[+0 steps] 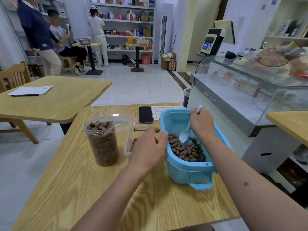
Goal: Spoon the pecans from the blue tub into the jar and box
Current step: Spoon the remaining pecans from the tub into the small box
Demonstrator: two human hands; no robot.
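Blue tub [183, 170] holds pecans [186, 150]; the right hand [201, 124] grips a white spoon [185, 133] dipped among them. At nine o'clock, the left hand [148, 147], fingers relaxed, touches the tub's rim, over the clear box [131, 140].

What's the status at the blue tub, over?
Right hand grips spoon in pecans. Left hand steadies blue tub rim. Jar nearly full. Nothing blocking.

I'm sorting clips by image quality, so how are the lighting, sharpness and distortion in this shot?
Head view: even indoor light with soft shadows; the jar, blue tub and spoon are sharp; the wide lens bows the table edges and stretches the forearms; the glass counter shows pale reflections; the far shelves look softer.
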